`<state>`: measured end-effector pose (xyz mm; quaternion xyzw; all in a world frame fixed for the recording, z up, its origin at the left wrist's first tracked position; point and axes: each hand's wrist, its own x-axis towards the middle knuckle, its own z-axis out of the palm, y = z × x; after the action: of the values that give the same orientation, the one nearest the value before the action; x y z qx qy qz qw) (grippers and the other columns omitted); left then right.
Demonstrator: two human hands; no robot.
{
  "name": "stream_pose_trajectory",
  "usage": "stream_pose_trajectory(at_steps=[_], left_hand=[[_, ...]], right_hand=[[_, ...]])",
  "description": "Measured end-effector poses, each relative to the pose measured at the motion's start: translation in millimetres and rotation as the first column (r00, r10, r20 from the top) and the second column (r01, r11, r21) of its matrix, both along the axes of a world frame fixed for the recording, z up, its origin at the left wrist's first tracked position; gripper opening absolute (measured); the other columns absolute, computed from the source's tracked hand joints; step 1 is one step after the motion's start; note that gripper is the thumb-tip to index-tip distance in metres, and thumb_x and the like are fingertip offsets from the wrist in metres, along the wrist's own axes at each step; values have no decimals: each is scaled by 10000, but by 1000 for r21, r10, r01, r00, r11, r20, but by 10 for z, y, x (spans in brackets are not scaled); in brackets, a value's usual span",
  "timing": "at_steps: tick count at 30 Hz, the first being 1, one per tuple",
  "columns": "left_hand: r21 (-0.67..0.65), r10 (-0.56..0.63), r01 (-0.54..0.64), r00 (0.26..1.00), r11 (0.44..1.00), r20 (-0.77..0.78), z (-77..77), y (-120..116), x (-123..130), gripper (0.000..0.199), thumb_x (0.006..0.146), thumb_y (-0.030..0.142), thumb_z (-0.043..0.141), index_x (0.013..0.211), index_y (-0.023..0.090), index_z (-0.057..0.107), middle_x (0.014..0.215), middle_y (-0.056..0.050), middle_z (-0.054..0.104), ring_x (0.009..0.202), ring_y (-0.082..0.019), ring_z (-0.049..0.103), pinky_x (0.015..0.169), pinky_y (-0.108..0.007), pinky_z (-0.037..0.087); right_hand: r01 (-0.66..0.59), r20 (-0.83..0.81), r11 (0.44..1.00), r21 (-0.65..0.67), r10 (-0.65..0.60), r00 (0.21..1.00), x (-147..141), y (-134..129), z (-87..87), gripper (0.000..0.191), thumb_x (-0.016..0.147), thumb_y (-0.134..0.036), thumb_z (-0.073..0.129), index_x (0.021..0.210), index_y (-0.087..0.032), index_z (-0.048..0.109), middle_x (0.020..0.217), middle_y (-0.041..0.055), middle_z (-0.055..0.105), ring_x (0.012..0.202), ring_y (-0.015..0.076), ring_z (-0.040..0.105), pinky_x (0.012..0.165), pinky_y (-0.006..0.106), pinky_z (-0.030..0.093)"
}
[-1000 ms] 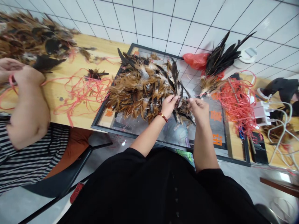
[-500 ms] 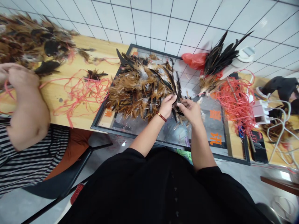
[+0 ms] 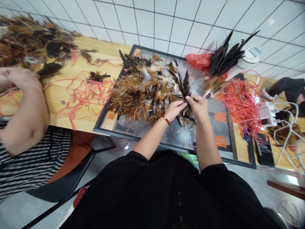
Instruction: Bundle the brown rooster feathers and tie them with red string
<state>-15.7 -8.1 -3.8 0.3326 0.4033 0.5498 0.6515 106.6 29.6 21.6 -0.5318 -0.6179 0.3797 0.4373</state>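
My left hand [image 3: 175, 110], with a beaded bracelet at the wrist, pinches the base of a small bunch of dark feathers [image 3: 186, 86]. Close against it, my right hand [image 3: 198, 106] has thumb and fingers closed on the same feathers, whose tips point up and away from me. Just left of both hands lies a large pile of brown and black feathers [image 3: 140, 92]. It rests on a black-framed glass panel [image 3: 124, 137] with orange characters. A few loose feathers lie below my fingers. Whether any string is between my fingertips I cannot tell.
Pink string [image 3: 245, 105] is heaped at right beside white chargers [image 3: 268, 113] and a phone [image 3: 265, 151]. Black feathers [image 3: 224, 57] stand by a red plastic bag [image 3: 199, 61]. At left, a co-worker's arm [image 3: 30, 105] reaches near more feathers [image 3: 30, 41] and tangled pink string [image 3: 88, 95].
My right hand has shifted slightly up and right, and my left hand slightly right. The dark feathers between them now stand more spread. The co-worker's arm has moved a little.
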Motion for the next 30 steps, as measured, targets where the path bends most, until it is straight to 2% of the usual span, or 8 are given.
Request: stream_pose_trajectory(at_steps=[2,6,9,12,18,23,27,30], left_hand=[[-47,13,-11,998,999,55,-15,7,9,491,821,326,833,537,157,471,493,71,379,501,-42,339,517,-190,297],[-121,200,-183,970,976,141,-36,57,10,330,814,281,837,624,148,602,584,50,570,579,-54,516,636,-191,442],[-123,303,-282,930,951,207,-25,97,-11,206,845,240,798,700,150,685,693,25,686,726,-80,665,816,-222,517],[-117,311,-290,913,950,264,-10,107,-21,171,853,269,794,756,152,717,722,6,730,833,-123,734,896,-267,542],[-89,204,-184,913,979,355,-24,79,-2,187,820,329,819,766,164,750,774,-23,779,1027,-184,756,1020,-316,527],[-158,259,-213,887,964,383,-6,83,-15,134,803,271,830,782,165,750,811,-26,792,1084,-203,750,1023,-315,518],[-186,275,-215,869,959,412,47,71,-20,123,815,252,819,782,168,735,853,-32,804,1118,-212,747,998,-311,537],[-160,239,-189,879,969,413,62,60,-8,126,834,234,798,762,162,723,884,-38,809,1144,-212,742,1011,-314,542]], right_hand=[[-10,22,1000,11,9,1000,-3,7,-24,341,721,-563,717,704,-224,703,709,4,617,732,174,561,720,316,465],[-2,-69,999,-43,-1,998,38,-114,-48,363,772,-574,717,883,-231,762,829,22,718,798,180,630,770,318,514],[-10,-50,997,-76,6,999,87,-285,-42,307,775,-507,738,851,-211,766,759,8,707,702,153,596,708,296,494],[-4,34,998,-63,6,999,84,-416,-41,253,778,-444,728,805,-195,763,674,-10,653,620,129,532,637,277,439],[20,119,987,160,-39,992,-17,-411,-91,207,853,-387,692,860,-192,764,763,10,700,669,146,579,705,308,482],[94,260,916,390,-207,943,-23,-439,-61,187,867,-374,695,805,-201,731,760,23,630,692,165,556,729,330,492],[49,378,964,262,-149,914,-90,-516,-106,265,845,-453,706,761,-203,736,657,4,573,645,163,527,686,323,453],[13,326,994,110,-48,944,-196,-508,-207,230,796,-414,695,808,-192,755,638,-6,573,650,157,522,674,307,437]])
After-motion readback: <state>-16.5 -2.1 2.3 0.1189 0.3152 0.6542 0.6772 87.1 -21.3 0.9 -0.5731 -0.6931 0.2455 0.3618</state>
